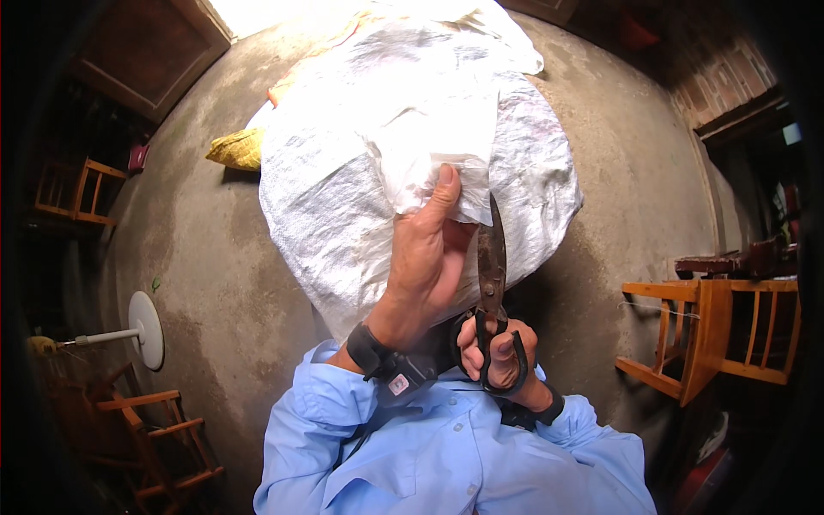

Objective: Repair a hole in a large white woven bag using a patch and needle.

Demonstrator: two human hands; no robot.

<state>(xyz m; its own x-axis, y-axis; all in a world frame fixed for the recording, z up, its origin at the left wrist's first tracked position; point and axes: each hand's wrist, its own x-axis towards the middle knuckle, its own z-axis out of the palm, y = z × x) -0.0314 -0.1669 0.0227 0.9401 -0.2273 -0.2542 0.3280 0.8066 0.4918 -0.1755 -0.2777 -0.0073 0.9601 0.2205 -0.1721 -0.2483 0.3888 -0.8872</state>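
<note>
My left hand (429,249) pinches the near edge of a thin white cloth (429,137), thumb on top and the other fingers mostly hidden beneath. Bright light washes out the cloth's far part. In my right hand (502,352) is a pair of worn, rusty scissors (491,257) with black handles, my fingers through the loops. Its blades look nearly together and point away from me, the tip by the cloth's lower right edge. Whether the tip touches the cloth, I cannot tell. Under both lies a wide, creased white woven sack (318,215).
A yellow bag (236,149) pokes out at the sack's left side. Wooden chairs stand at the right (699,335) and lower left (163,429). A round white base on a pole (148,330) lies at the left on the concrete floor (215,275). A wooden door (150,51) is at upper left.
</note>
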